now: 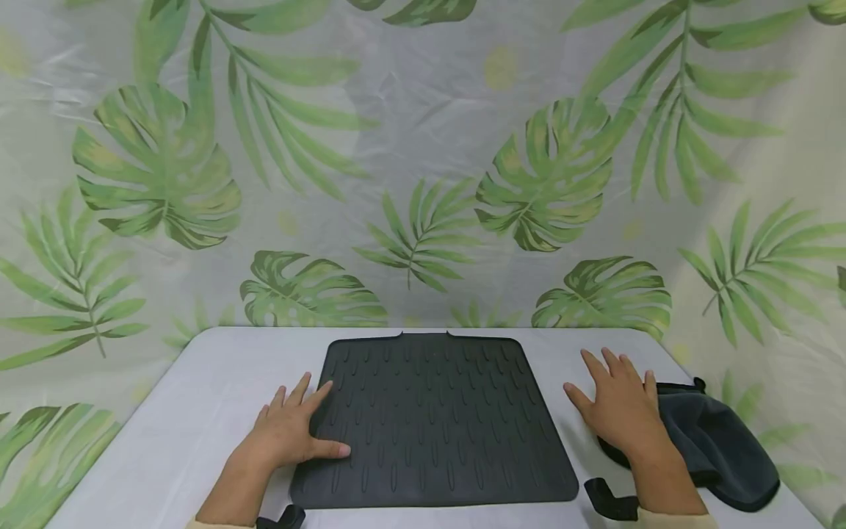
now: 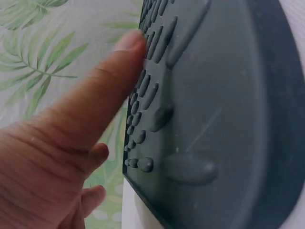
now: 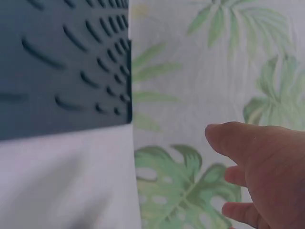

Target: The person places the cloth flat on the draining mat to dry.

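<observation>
A dark grey ribbed rubber mat [image 1: 429, 419] lies flat on the white table, its raised ridges facing up. My left hand [image 1: 284, 430] is at the mat's left edge with fingers spread, the thumb and index finger overlapping the mat. In the left wrist view the thumb [image 2: 107, 86] reaches across the ridged face. My right hand [image 1: 621, 404] is spread above the table, to the right of the mat and apart from it; nothing is in it. The right wrist view shows its fingers extended, with the mat [image 3: 62, 71] off to one side.
A dark grey cloth pouch [image 1: 720, 444] lies on the right side of the table, partly behind my right hand and forearm. The white table [image 1: 218, 397] ends just past the mat's far edge. Behind it hangs a leaf-patterned curtain [image 1: 423, 147].
</observation>
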The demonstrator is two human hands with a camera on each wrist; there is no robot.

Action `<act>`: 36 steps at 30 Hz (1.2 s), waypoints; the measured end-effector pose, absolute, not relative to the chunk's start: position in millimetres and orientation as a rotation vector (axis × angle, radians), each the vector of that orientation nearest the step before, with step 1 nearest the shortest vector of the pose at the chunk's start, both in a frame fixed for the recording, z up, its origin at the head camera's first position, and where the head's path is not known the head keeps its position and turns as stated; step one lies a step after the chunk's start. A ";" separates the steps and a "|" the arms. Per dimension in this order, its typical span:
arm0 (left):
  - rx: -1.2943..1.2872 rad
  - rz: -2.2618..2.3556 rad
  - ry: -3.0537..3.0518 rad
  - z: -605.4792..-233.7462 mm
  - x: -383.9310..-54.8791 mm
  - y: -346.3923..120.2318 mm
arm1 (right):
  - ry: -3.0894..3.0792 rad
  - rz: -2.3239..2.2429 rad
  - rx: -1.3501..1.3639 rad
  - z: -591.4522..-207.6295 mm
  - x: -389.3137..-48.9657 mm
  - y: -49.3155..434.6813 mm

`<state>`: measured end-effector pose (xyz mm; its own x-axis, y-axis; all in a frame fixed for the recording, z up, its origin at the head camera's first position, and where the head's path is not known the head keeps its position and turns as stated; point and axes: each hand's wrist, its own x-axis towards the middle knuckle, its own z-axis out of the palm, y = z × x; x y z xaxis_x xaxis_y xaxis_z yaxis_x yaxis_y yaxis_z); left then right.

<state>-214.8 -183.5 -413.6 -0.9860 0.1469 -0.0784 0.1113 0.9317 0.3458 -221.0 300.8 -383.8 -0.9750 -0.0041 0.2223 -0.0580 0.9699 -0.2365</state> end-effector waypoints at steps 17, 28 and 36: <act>0.151 0.486 2.894 -419.5 -218.9 -184.6 | -2.912 0.667 -0.435 -385.5 -216.0 378.6; 0.159 0.464 2.901 -418.9 -219.1 -184.1 | -2.996 0.922 -0.853 -401.6 -216.8 407.4; 0.158 0.475 2.894 -418.6 -219.0 -182.4 | -2.992 0.983 -0.963 -416.4 -218.3 414.8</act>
<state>-219.0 -182.4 -418.6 -0.9733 0.1381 -0.1831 0.0723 0.9424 0.3265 -218.3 414.8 -416.4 -0.8185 0.4830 -0.3110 0.5733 0.6528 -0.4952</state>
